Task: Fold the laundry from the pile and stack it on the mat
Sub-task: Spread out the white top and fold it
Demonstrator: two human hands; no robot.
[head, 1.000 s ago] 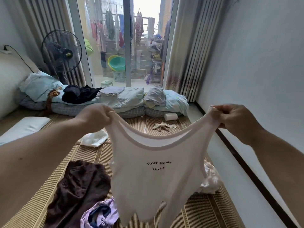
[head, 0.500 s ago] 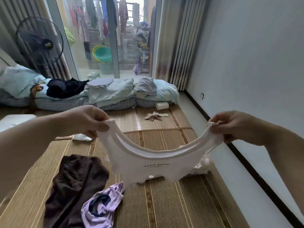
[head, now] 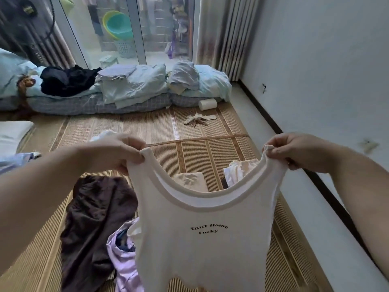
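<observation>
Two hands up, one garment between them. Left hand (head: 117,151) pinches one shoulder strap of the white tank top (head: 200,245); right hand (head: 294,151) pinches the other. Both grips closed on the fabric, fingers curled. Top hangs in the air above the straw mat (head: 189,152), dark lettering on its front facing the camera.

Hanging top hides much of the near mat. Left of it: dark brown garment (head: 94,218), crumpled flat on the mat. Lilac garment (head: 124,264) just beside that, partly behind the top. Seen over the neckline: folded beige piece (head: 190,181) and rumpled white garment (head: 240,167), both on the mat.

Further off: small beige item (head: 199,120) lying alone; paper roll (head: 207,104) against the bedding (head: 134,85); black clothes (head: 67,81) heaped on the bedding. White pillow (head: 14,131) at far left. Glass door behind, green basins (head: 119,24) beyond it. Wall (head: 315,60) close on the right.
</observation>
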